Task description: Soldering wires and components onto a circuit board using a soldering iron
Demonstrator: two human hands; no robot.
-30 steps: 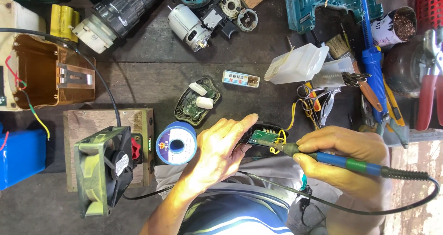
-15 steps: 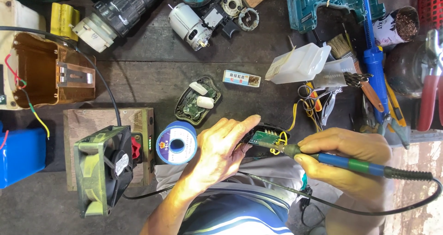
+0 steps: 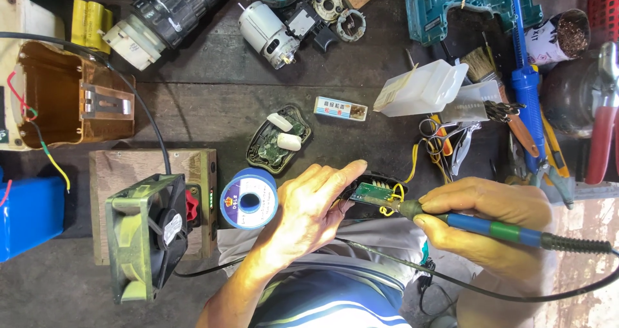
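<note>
The left hand (image 3: 309, 212) lies flat, fingers extended, partly covering the black housing (image 3: 377, 196), whose near edge is hidden. The right hand (image 3: 483, 221) grips a blue soldering iron (image 3: 490, 228), tip on the green circuit board (image 3: 374, 192) inside. Beyond sits a solder spool (image 3: 249, 199); farther, a motor (image 3: 267, 35).

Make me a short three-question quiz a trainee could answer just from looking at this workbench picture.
1. True or false: the right hand holds a soldering iron with a blue handle.
2. What does the left hand steady?
A. the solder spool
B. the small green circuit board
C. the cooling fan
3. Which side of the left hand is the solder spool on in the picture?

Key: 1 true; 2 B; 3 the picture's left side.
</note>
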